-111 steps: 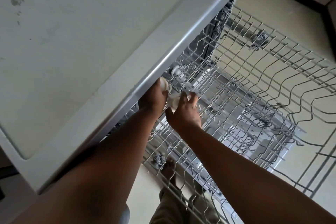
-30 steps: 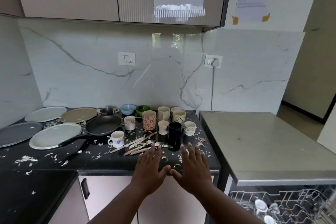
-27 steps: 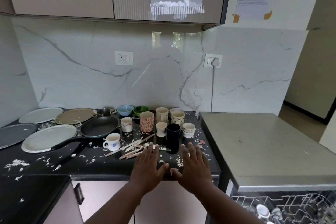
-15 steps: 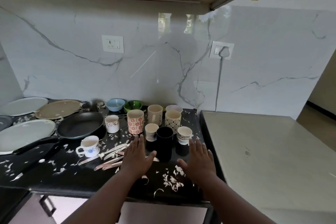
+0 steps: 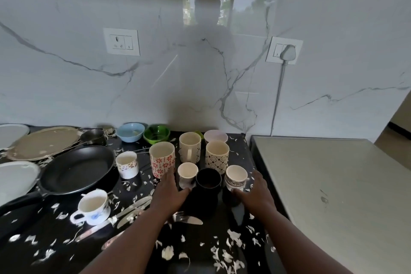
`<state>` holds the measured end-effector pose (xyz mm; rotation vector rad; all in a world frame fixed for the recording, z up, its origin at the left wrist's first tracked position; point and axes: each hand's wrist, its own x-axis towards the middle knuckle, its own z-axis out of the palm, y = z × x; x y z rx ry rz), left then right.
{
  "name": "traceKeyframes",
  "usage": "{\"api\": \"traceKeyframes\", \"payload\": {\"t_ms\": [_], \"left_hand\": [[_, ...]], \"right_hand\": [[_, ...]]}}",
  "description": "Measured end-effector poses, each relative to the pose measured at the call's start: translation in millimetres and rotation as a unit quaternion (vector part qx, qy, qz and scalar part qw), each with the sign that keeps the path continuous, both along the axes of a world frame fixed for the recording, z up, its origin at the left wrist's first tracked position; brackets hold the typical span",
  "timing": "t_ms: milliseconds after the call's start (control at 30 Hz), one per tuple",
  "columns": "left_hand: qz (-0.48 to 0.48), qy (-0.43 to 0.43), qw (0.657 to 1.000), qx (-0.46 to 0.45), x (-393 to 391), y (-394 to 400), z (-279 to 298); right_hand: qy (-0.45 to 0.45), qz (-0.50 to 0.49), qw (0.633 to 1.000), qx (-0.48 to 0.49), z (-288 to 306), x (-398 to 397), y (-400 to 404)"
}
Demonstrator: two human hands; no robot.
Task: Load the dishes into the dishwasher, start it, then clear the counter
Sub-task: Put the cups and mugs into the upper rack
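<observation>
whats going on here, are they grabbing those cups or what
A person is reaching both hands into a cluster of mugs on a black counter littered with white scraps. The left hand is beside a small cream cup and a black mug; the right hand is at a small patterned cup. Neither hand clearly grips anything yet. A frying pan, plates, bowls and cutlery still wait on the counter, so nothing here is cleared.
</observation>
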<state>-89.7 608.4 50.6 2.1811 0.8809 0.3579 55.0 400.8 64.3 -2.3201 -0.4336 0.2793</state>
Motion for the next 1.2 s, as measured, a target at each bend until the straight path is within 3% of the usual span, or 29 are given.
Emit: {"api": "traceKeyframes", "payload": {"t_ms": [167,500,600,700,867,967,1067,1200], "left_hand": [[-0.045,-0.008,0.999,0.024,15,12,-8],[-0.039,-0.099,0.994,-0.002,35,21,-22],[-0.028,-0.113,0.993,0.013,34,18,-24],[-0.015,-0.154,0.984,0.086,26,15,-25],[0.02,-0.304,0.925,0.226,22,0,-14],[0.0,-0.417,0.874,0.247,34,-24,16],[-0.094,-0.473,0.85,0.214,51,-74,51],[-0.223,-0.509,0.827,0.083,68,-181,70]], "right_hand": [[0.02,-0.03,0.998,0.045,-9,12,24],[0.031,-0.102,0.99,0.091,-18,13,44],[0.03,-0.126,0.98,0.153,-16,8,35],[0.049,-0.154,0.958,0.236,-6,3,20],[0.052,-0.202,0.924,0.32,17,2,-16],[0.123,-0.224,0.869,0.424,27,2,-42],[0.191,-0.202,0.811,0.515,37,4,-80],[0.177,-0.182,0.791,0.556,53,-2,-155]]}}
